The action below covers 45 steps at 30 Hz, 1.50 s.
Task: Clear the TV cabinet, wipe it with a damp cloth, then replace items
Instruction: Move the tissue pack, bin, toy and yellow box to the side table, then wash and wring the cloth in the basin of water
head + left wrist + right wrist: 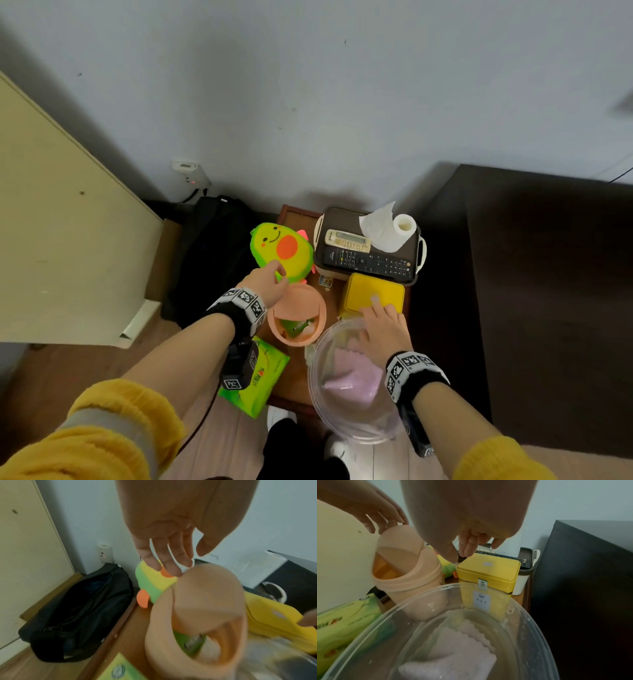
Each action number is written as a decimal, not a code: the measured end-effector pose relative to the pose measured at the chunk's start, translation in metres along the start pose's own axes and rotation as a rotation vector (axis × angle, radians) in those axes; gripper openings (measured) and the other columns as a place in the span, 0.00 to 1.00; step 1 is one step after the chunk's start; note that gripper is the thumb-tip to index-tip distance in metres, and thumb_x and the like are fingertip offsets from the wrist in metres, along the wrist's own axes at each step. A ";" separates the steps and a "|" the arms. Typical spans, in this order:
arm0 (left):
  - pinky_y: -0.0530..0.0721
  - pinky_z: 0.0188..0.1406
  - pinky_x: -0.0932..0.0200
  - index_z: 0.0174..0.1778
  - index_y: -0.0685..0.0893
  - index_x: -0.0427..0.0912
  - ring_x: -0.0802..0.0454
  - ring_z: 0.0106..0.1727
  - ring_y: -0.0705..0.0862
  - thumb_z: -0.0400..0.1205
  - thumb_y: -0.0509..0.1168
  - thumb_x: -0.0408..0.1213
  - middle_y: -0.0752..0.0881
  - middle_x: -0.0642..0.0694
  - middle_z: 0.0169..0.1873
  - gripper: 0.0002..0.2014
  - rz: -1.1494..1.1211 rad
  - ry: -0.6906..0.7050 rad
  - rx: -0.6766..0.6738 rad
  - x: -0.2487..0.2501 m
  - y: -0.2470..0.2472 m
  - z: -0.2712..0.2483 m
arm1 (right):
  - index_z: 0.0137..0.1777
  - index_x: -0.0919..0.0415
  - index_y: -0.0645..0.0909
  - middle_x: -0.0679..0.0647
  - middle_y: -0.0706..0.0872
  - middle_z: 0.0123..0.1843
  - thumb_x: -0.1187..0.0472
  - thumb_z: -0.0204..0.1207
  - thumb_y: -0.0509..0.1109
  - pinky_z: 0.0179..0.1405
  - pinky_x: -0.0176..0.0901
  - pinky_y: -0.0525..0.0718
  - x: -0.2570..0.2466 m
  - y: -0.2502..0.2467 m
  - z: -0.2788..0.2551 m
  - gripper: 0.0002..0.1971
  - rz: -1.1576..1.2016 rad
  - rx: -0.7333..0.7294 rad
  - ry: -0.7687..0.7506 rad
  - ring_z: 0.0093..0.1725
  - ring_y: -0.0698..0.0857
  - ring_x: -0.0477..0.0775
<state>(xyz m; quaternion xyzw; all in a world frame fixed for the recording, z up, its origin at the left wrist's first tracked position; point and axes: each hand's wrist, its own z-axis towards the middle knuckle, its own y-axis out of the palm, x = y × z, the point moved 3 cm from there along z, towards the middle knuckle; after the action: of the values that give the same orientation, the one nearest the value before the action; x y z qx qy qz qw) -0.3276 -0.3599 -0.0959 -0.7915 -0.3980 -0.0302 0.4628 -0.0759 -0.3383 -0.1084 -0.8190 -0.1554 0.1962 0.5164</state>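
Beyond left hand (265, 282), fingers straight and empty, lies avocado toy (281, 248), long axis running away from person, touching fingertips. Right hand (382, 325), relaxed and holding nothing, reaches across clear basin (318, 387) holding pink cloth (352, 380) toward yellow tin (375, 293). Cabinet top (294, 380) uncleared.
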 end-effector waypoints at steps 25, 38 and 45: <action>0.80 0.55 0.54 0.63 0.79 0.42 0.47 0.51 0.82 0.78 0.63 0.32 0.83 0.44 0.51 0.17 -0.098 0.384 -0.098 0.008 0.172 -0.064 | 0.84 0.56 0.48 0.56 0.57 0.84 0.51 0.80 0.62 0.79 0.55 0.63 0.044 0.140 -0.023 0.37 0.187 -0.402 0.036 0.81 0.60 0.59; 0.71 0.71 0.53 0.73 0.72 0.36 0.41 0.71 0.75 0.87 0.53 0.42 0.77 0.35 0.70 0.21 -0.202 0.086 -0.308 0.016 0.205 -0.066 | 0.45 0.65 0.80 0.55 0.78 0.33 0.59 0.83 0.64 0.32 0.38 0.76 0.023 0.130 -0.045 0.10 1.058 -0.362 0.208 0.34 0.77 0.53; 0.81 0.60 0.53 0.74 0.72 0.36 0.37 0.76 0.72 0.77 0.47 0.72 0.74 0.37 0.73 0.45 -0.771 -0.313 -0.444 0.033 0.229 -0.068 | 0.47 0.58 0.84 0.57 0.88 0.42 0.61 0.82 0.63 0.57 0.55 0.82 0.025 0.098 -0.053 0.08 1.599 -0.280 0.373 0.46 0.86 0.55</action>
<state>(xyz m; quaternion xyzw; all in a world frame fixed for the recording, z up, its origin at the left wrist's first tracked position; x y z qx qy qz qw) -0.1330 -0.4494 -0.2057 -0.6608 -0.7118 -0.1647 0.1717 -0.0236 -0.4096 -0.1803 -0.7580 0.5383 0.3439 0.1320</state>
